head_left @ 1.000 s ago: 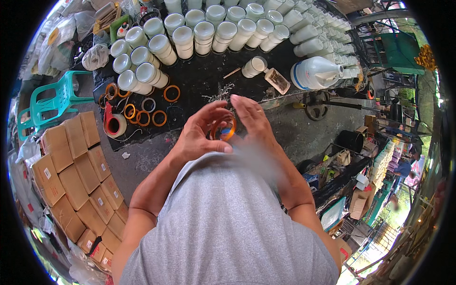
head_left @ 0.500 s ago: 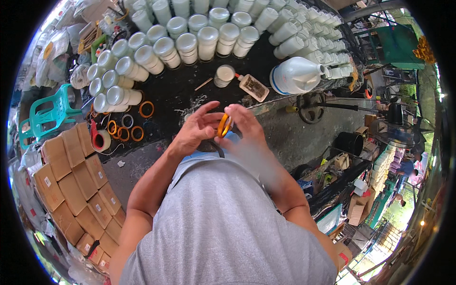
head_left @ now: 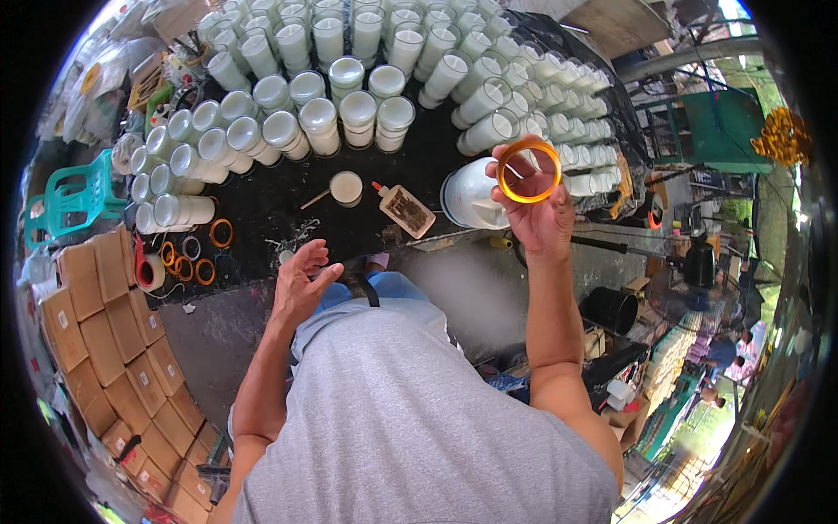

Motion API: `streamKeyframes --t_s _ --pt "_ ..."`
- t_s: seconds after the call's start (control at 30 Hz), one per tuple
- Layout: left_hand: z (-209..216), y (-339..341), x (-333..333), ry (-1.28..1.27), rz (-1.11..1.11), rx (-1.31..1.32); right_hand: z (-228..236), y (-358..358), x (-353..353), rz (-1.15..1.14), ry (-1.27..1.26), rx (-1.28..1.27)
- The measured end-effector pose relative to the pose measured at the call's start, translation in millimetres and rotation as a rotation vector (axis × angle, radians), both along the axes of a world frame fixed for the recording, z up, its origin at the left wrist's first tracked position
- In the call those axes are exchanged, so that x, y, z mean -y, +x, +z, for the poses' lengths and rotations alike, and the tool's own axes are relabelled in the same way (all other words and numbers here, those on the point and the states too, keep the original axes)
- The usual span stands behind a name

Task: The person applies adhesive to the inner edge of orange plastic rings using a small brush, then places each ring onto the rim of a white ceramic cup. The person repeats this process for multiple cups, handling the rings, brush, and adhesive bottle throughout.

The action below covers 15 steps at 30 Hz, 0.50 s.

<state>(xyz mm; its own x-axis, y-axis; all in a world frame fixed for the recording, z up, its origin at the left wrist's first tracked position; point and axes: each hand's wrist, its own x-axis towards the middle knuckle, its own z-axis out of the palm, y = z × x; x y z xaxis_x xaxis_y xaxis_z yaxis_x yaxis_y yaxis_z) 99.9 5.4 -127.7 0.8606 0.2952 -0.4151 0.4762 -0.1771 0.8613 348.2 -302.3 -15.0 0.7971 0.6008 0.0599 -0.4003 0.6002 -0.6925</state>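
Raised to the right over the white plastic jug (head_left: pixel 471 194), my right hand (head_left: pixel 543 229) grips a shiny gold-orange ring (head_left: pixel 529 198), perhaps a narrow tape roll. Its round opening faces me, with fingers along its left and lower right edges. My left hand (head_left: pixel 302 281) is open by the table's front edge, fingers apart and holding nothing. Beyond it on the black table (head_left: pixel 271 188) stand a white-filled glass (head_left: pixel 346 189), a thin stick (head_left: pixel 315 200) beside it, and a flat glue bottle (head_left: pixel 407 212) with a red tip.
Rows of white-filled glasses (head_left: pixel 319 122) cover the table's far side and right. More orange rings (head_left: pixel 222 233) and a tape roll (head_left: pixel 151 272) lie at its left end. Stacked cardboard boxes (head_left: pixel 105 345) and a green plastic chair (head_left: pixel 78 196) are at the left.
My right hand has carried the ring from in front of my body up and to the right. The left hand has come off it and shifted left. The view has turned somewhat.
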Motion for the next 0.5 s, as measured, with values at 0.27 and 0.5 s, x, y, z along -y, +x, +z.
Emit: streamKeyframes --t_s 0.27,0.5 --pt "-5.7 37.8 32.2 -0.156 -0.017 0.155 42.1 75.6 29.9 -0.274 -0.888 0.446" --pt "-21.2 165.8 105.6 -0.112 -0.029 0.372 3.8 169.7 -15.1 -0.09 -1.305 0.737"
